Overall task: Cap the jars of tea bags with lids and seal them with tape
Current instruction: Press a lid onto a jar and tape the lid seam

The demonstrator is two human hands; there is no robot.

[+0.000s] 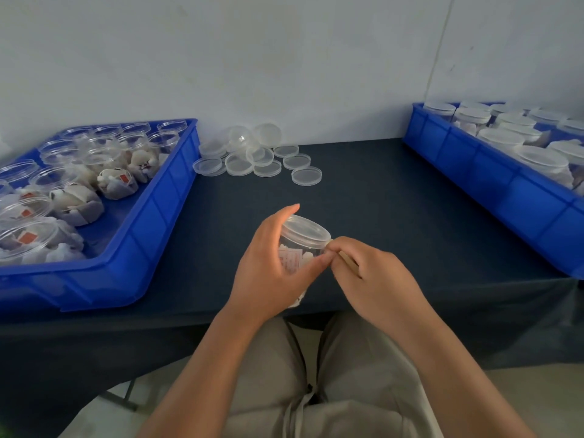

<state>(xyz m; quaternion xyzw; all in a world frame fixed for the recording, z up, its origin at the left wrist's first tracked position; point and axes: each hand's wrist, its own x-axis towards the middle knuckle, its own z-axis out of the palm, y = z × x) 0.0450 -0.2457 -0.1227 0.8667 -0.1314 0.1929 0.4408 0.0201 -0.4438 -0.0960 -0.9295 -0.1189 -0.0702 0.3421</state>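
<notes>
We are taping one jar [303,238] at the table's [379,200] front edge.
Our left hand [268,263] is gripping it, our right hand [373,276] pinching tape [347,262] at its lid [305,227]; open jars [63,172] are waiting left, capped jars [518,134] right.

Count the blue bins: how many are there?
2. The left blue bin holds open jars; the right blue bin holds capped jars and runs off the picture's edge.

Worn: trousers [354,368], seen below the near edge of the desk [395,200], light beige-grey, loose cloth, creased along both thighs. Narrow strip [298,406] of same cloth at the centre seam, possibly a drawstring; view dim. Both forearms, left hand [268,270] and right hand [376,279] bare.
</notes>
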